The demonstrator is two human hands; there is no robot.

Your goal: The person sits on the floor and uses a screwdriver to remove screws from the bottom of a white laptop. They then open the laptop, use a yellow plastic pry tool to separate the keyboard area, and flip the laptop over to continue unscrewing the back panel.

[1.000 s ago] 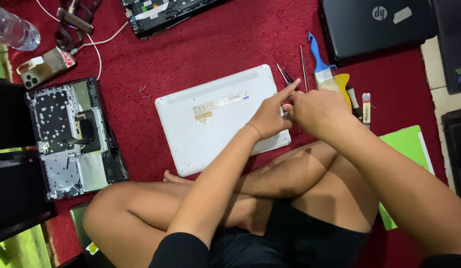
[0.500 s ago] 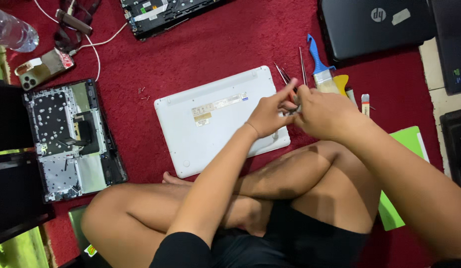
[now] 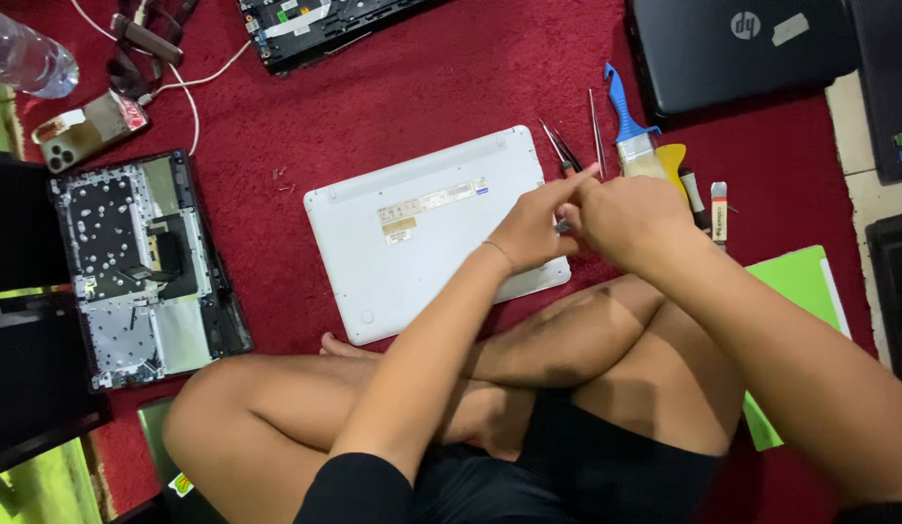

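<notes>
Head view, looking down at your crossed legs on a red carpet [image 3: 451,107]. White laptop [image 3: 433,231], closed and lying underside up, sits just beyond your knees, a label strip across its base. Your left hand [image 3: 536,225] rests over the laptop's right edge, index finger stretched out toward the tools, the other fingers curled loosely; whether it pinches anything you cannot tell. Your right hand [image 3: 633,221] touches the left one at the laptop's right edge, fingers curled inward around what looks like a thin dark tool, mostly hidden by the hand. Just beyond the hands, on the carpet: thin metal tweezers [image 3: 563,147] and a slim rod [image 3: 596,131], side by side. To their right, a blue-handled brush [image 3: 629,121], a yellow pry tool [image 3: 672,160] and a small white stick-shaped item [image 3: 720,209]. Far right, a closed black laptop [image 3: 742,49]. Near right, a green folder [image 3: 795,291] partly under your right arm. Left of the white laptop, an opened laptop chassis [image 3: 140,262] with bare keyboard backing; a few loose screws [image 3: 281,178] between the two. Far left: phone [image 3: 87,124], white cable [image 3: 194,87], clear plastic bottle [image 3: 29,60]. Far centre, another dismantled laptop part [image 3: 325,24].
</notes>
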